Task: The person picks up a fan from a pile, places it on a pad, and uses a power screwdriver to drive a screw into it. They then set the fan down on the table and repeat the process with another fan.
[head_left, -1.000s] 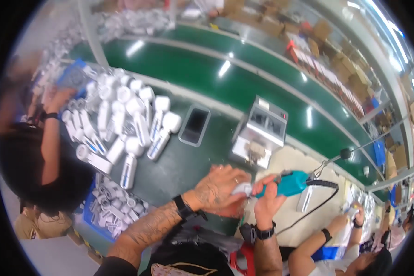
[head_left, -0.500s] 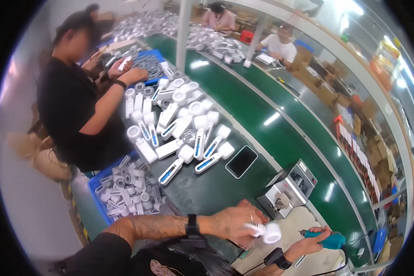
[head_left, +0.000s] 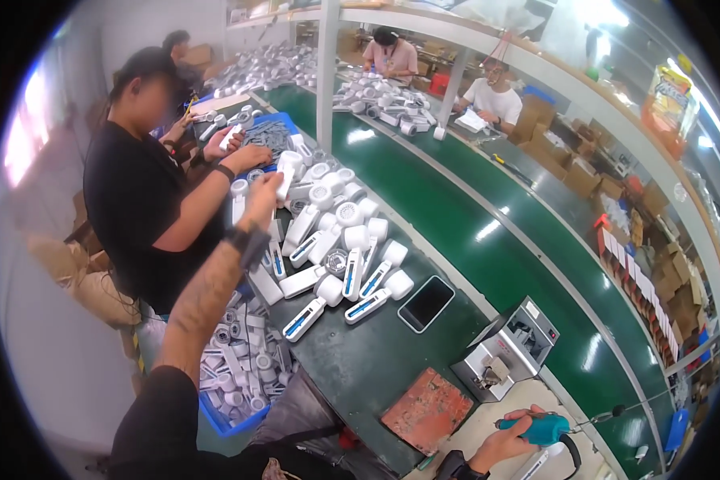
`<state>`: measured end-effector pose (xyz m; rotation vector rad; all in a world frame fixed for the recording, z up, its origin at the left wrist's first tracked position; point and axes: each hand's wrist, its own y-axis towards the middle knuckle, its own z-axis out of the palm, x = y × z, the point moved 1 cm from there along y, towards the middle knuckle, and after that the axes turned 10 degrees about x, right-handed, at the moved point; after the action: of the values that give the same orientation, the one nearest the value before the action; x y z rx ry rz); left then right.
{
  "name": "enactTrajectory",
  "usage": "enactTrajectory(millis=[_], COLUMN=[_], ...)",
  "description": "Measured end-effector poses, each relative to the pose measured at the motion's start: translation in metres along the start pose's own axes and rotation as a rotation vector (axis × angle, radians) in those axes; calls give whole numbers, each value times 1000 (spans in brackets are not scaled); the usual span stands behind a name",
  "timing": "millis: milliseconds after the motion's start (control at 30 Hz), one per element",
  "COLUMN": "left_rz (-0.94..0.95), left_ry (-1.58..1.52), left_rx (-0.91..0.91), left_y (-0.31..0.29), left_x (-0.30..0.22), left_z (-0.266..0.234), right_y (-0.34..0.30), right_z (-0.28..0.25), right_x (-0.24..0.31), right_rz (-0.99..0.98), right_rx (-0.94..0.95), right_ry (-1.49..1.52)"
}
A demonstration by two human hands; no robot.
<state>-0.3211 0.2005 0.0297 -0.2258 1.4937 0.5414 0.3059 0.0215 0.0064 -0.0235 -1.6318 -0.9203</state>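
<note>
My left hand [head_left: 262, 202] reaches out over the pile at the upper left, fingers closed around a white handheld device with a round head [head_left: 290, 168]. Around and below it lie several similar white devices [head_left: 349, 214], some with a blue strip along the handle. At the lower right, my right hand [head_left: 506, 444] grips a teal electric screwdriver [head_left: 547, 430] with its tip pointing left. Beneath that hand another white handle-shaped piece [head_left: 541, 462] shows in part.
A phone [head_left: 426, 304] lies on the dark green table. Beyond a reddish worn pad [head_left: 426, 410] stands a metal screw-feeder-like machine [head_left: 508, 348]. A blue crate [head_left: 240, 424] of white parts sits low left. A co-worker [head_left: 148, 176] stands close by at left; a post [head_left: 326, 80] rises beside the conveyor [head_left: 424, 184].
My left hand has swung from beside the screwdriver, where it held a white device, to the pile at the upper left. My right hand with the screwdriver has shifted slightly left and down.
</note>
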Motion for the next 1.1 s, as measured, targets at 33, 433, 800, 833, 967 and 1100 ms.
enactTrajectory(millis=[33, 433, 800, 833, 967, 1100], left_rz=[-22, 325, 663, 660, 446, 477], left_ry=[153, 285, 302, 285, 467, 403], left_rx=[72, 1060, 1459, 1465, 1429, 1425], left_y=[27, -249, -486, -502, -503, -467], left_x=[1, -86, 28, 31, 36, -5], left_z=[-18, 326, 567, 572, 563, 514], right_y=[1, 3, -86, -89, -99, -96], right_z=[1, -29, -100, -107, -114, -111], right_x=[-2, 19, 99, 104, 100, 83], right_rz=[2, 136, 321, 348, 237, 271], right_rx=[-1, 312, 153, 120, 92, -22], right_ry=[4, 98, 21, 1, 49, -57])
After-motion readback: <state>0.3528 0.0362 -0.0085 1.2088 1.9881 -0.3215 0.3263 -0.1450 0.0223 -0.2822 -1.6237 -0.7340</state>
